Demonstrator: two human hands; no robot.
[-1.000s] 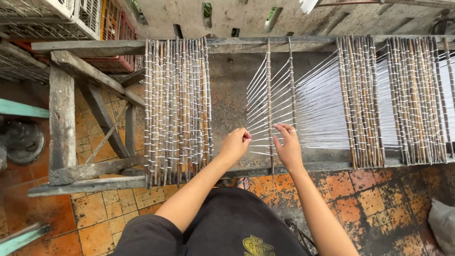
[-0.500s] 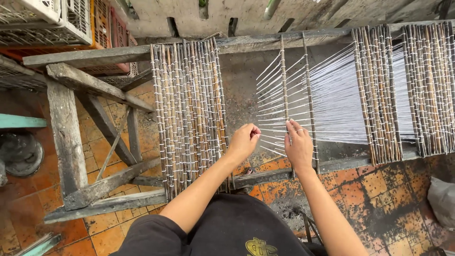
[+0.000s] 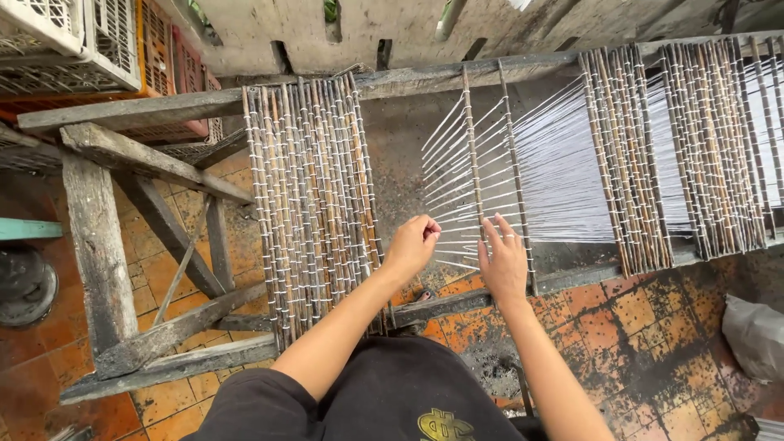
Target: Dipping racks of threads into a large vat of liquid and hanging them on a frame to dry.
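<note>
My left hand (image 3: 415, 243) now curled, fingertips pinching white threads (image 3: 457, 220) at near ends, shifted right since half second ago. My right hand (image 3: 504, 263) flat, fingers spread, resting on thin stick (image 3: 514, 180) mid-frame. Threading work continues along wooden frame (image 3: 425, 82).

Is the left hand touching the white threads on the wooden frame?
Touching. In the head view, the left hand is closed with its fingertips pinched on the white threads, beside the right hand.
</note>
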